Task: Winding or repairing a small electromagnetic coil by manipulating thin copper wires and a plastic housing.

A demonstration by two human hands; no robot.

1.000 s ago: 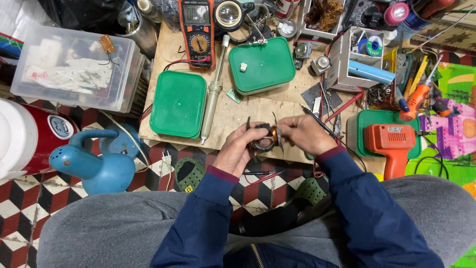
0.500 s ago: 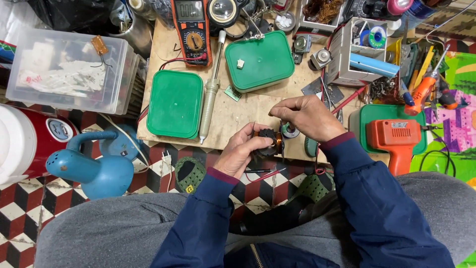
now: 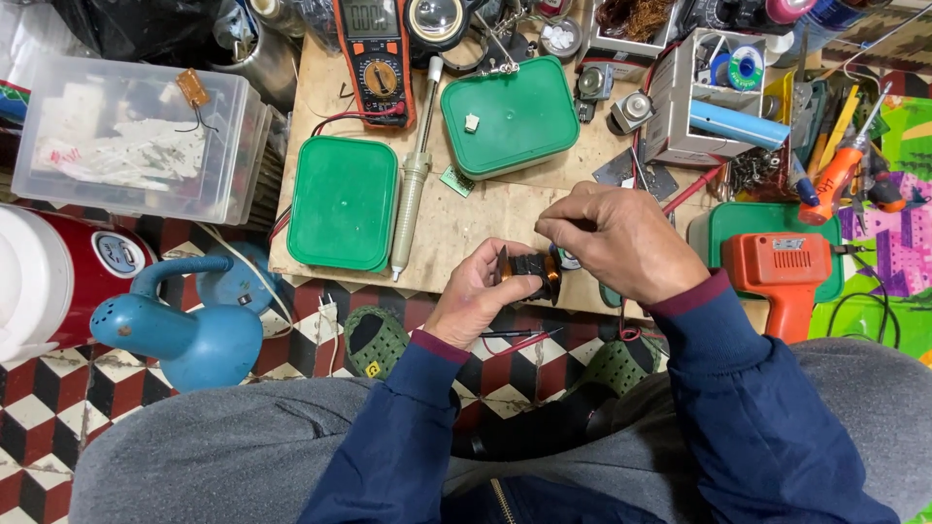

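Here, copper coil [image 3: 537, 272] in left hand [image 3: 482, 296], right hand [image 3: 621, 241] above

i see both my forearms reaching forward from my lap, sleeves in dark blue with a maroon cuff at each wrist. my left hand [image 3: 481, 296] sits low and near the middle, palm turned up and inward, fingers curled closed in a grip. my right hand [image 3: 621, 243] comes in from the right, a little higher, knuckles up, wrist bent, thumb and fingertips pinched together just above the left hand's fingers. the two hands nearly touch.
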